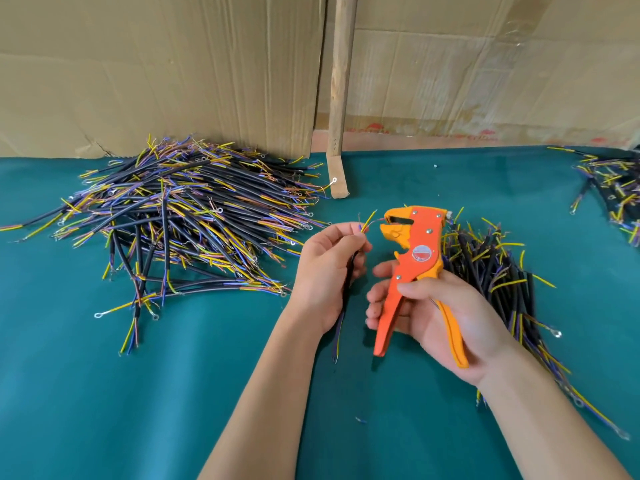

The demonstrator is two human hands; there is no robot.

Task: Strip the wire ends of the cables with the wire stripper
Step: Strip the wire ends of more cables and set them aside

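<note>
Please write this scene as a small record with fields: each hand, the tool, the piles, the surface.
left hand: pinches one cable, wire ends up
right hand: grips stripper by its handles
stripper: orange, upright, mouth open at a wire end
left pile: cables, large
right pile: cables, behind right hand
far pile: right edge
surface: green cloth

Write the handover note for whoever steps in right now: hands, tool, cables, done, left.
Left hand: pinches one black-sheathed cable, its coloured wire ends fanned toward the tool.
Right hand: grips the orange plastic wire stripper by its handles; jaws open, a thin wire reaches its mouth.
Large heap of black cables lies left on the green cloth table; a smaller heap behind the right hand; another pile far right.
Done: cannot tell which heap is finished.
Left: squeeze, strip this end, continue.
</note>
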